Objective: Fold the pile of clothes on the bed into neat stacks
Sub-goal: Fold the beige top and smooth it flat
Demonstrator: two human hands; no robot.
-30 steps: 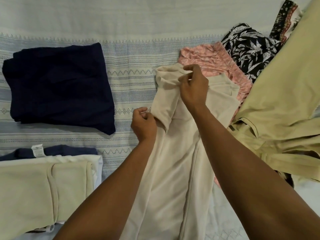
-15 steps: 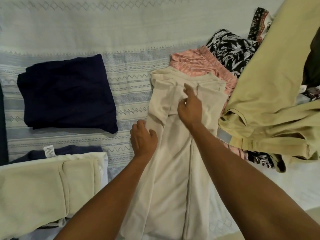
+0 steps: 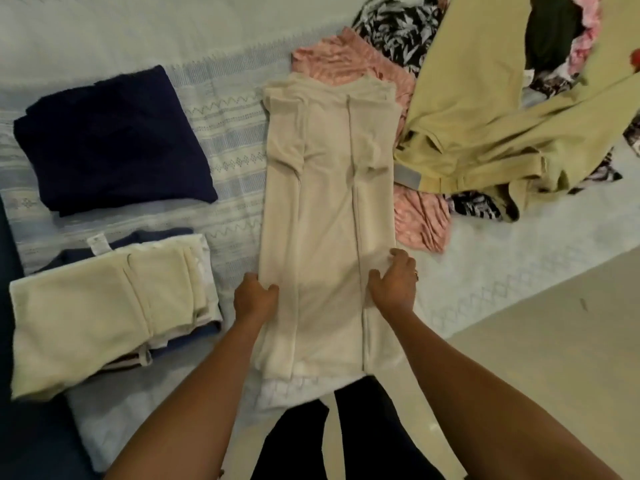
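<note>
A beige shirt [image 3: 329, 209] lies lengthwise on the bed, its sleeves and sides folded in to form a long narrow strip. My left hand [image 3: 255, 296] rests on its lower left edge, fingers curled at the fabric's side. My right hand [image 3: 393, 282] lies flat with fingers apart on its lower right part. The unfolded pile is at the right: khaki trousers [image 3: 485, 109], a pink garment [image 3: 415, 216] partly under the shirt, and a black-and-white leaf-print piece [image 3: 398, 32].
A folded navy garment [image 3: 110, 140] lies at the left. Nearer me stands a stack topped by a folded cream garment [image 3: 97, 306]. The patterned bedspread [image 3: 225, 116] covers the bed; its edge and the floor [image 3: 554, 341] are at the lower right.
Both hands have slid down the beige shirt from its collar and sleeve area to its lower part. The sleeve they held now lies folded flat. The view shifted toward the bed's near edge.
</note>
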